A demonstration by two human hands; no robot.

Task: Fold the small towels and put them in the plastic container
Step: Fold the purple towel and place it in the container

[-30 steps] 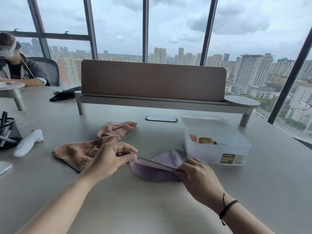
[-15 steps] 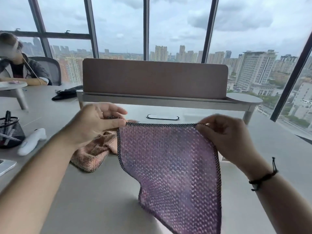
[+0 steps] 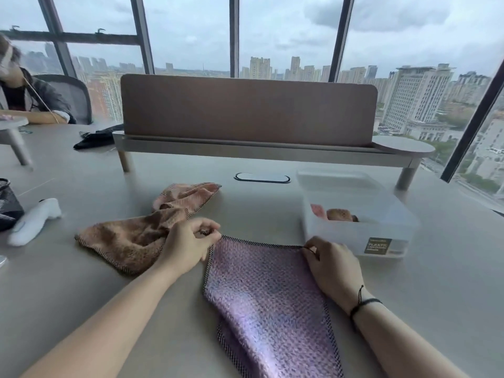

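A purple towel (image 3: 261, 293) with dark stitched edges lies spread on the grey table in front of me. My left hand (image 3: 188, 244) pinches its far left corner, and my right hand (image 3: 331, 264) pinches its far right corner. The towel's near end reaches the bottom of the view. A crumpled brown towel (image 3: 128, 238) lies just left of my left hand, with a pink towel (image 3: 188, 193) bunched behind it. The clear plastic container (image 3: 362, 236) stands open to the right, beyond my right hand, with rolled towels (image 3: 334, 214) inside.
The container's lid (image 3: 335, 178) lies behind it. A raised shelf with a brown divider panel (image 3: 245, 110) crosses the table's far side. A white device (image 3: 34, 221) and a black mesh pen holder (image 3: 8, 205) sit at the left. Another person (image 3: 24, 99) sits at the far left.
Both hands lifted the purple towel from a bunched heap, held it stretched in the air, then lowered it flat onto the table, still pinching its two far corners.
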